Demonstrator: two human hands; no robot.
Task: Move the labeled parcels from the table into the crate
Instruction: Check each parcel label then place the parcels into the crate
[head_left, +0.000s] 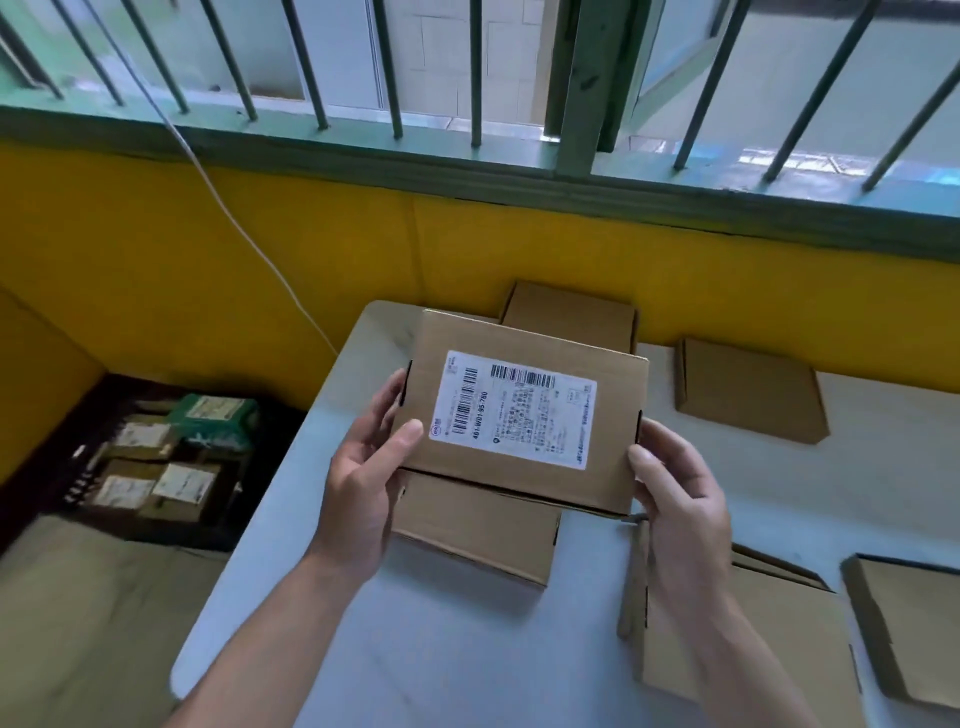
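- The parcel (524, 488) is a flat, brown cardboard mailer, held in both hands just above the far left part of the pale counter (467, 649).
- It sits skewed, its long sides running down towards the right, top face up towards the camera.
- A white label (514, 409) covers much of that face: one barcode along its upper edge, a second along its left edge with a bold code printed sideways beside it, and dense small print in the middle, too fine to read.
- Dark slots mark both short ends of the parcel where the flaps tuck in.
- The left hand (363, 478) grips the left end: the thumb lies on top near the label's lower left corner, and the fingers (389, 395) curl round the edge.
- The right hand (680, 499) grips the near right corner, thumb pressed on top; its other fingers are hidden beneath.
- Plain boxes (478, 525) lie on the counter: one right under the parcel, one behind it, others to the right, with no labels showing.
- The dark crate (62, 499) stands on the floor left of the counter, well apart from the parcel, and holds several white-labelled parcels and a green packet (215, 423), all blurred.
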